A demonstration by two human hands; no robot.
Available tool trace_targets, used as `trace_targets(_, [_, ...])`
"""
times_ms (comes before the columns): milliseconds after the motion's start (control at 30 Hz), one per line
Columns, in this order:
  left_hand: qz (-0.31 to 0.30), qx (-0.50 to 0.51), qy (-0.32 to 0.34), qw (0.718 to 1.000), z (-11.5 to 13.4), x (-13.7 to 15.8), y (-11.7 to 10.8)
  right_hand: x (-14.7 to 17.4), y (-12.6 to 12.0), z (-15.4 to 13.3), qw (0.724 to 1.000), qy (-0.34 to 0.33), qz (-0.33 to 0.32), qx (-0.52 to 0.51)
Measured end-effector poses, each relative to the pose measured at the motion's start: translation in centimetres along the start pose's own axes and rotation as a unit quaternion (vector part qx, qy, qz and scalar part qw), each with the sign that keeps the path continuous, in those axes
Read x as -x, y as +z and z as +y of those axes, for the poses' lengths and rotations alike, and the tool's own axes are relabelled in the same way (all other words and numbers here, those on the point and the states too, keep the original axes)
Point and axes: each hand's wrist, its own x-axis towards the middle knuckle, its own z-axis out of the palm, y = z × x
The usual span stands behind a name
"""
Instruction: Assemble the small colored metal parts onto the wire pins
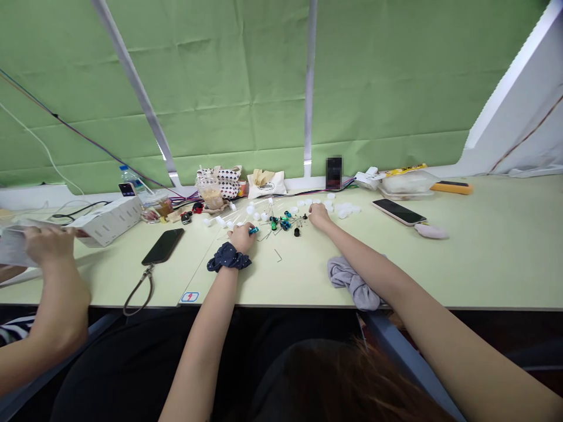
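- From afar I watch a green cloth (387, 76) hanging behind the pale desk (484, 246).
- Small blue and green parts (285, 224) lie in a loose cluster between the hands, probably there so either can reach them.
- The left hand (241, 237) grips a blue piece (253, 231), leaving its end exposed, I judge for easy access.
- I see the right hand (318, 215) curled beside white caps (347, 209); I cannot tell whether it grasps anything.
- Both forearms stretch forward, the right one slanting inward past a grey scrunchie (352, 284).
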Motion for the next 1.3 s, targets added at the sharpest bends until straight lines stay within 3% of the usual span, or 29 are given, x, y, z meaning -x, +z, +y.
trace_targets(100, [0.002, 0.006, -0.004, 1.0, 0.0, 0.0, 0.0, 0.8, -0.3, -0.9, 0.999, -0.029, 0.032, 0.03])
trace_targets(167, [0.003, 0.007, -0.011, 1.0, 0.0, 0.0, -0.1, 1.4, -0.1, -1.9, 0.995, -0.089, 0.037, 0.031])
trace_targets(267, [0.0, 0.008, -0.018, 1.0, 0.0, 0.1, -0.2, 2.3, 0.7, -3.6, 0.977, -0.213, -0.024, 0.013])
trace_targets(333, [-0.005, 0.009, -0.017, 1.0, 0.0, 0.0, -0.2, 2.9, 1.4, -4.5, 0.966, -0.248, -0.061, 0.026])
trace_targets(533, [0.002, 0.006, -0.02, 1.0, 0.0, 0.0, -0.2, 3.5, 2.2, -5.3, 0.962, -0.241, -0.088, 0.094])
trace_targets(833, [0.012, 0.023, -0.021, 0.999, -0.3, -0.1, 0.1, 3.6, 2.0, -5.6, 0.952, -0.262, -0.121, 0.103])
trace_targets(1133, [0.013, 0.03, -0.019, 0.999, -0.2, 0.0, -0.2, 3.4, 2.9, -5.2, 0.955, -0.248, -0.139, 0.081])
trace_targets(1300, [0.012, 0.034, -0.024, 0.999, 0.1, 0.2, -0.4, 3.4, 2.9, -5.1, 0.967, -0.218, -0.127, 0.013])
